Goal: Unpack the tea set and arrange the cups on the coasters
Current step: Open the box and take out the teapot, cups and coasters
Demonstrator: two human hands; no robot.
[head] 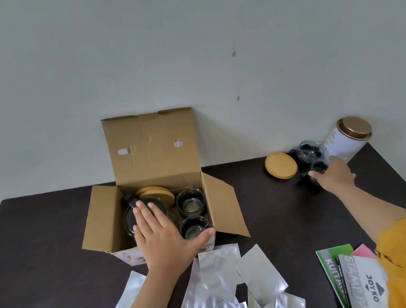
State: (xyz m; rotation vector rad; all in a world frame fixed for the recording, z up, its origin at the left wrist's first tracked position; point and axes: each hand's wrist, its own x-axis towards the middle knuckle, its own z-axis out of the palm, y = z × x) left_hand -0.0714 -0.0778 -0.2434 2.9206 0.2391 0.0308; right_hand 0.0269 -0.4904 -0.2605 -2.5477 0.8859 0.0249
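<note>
An open cardboard box (101, 221) stands on the dark table. Inside it are a glass teapot (129, 217) with a black lid, stacked wooden coasters (158, 195) and two glass cups (190, 201) (194, 227). My left hand (158, 235) hovers flat over the box's front, fingers spread, holding nothing. Far right, my right hand (334, 176) grips a glass cup (318, 168) on the table. Another glass cup (309, 151) stands just behind it. A wooden coaster (281, 165) lies to their left.
A white tin (347, 140) with a bronze lid lies tilted against the wall at the back right. Several silver foil pouches (212, 292) are scattered along the near table edge. Printed booklets and pink paper (346, 272) lie at the front right.
</note>
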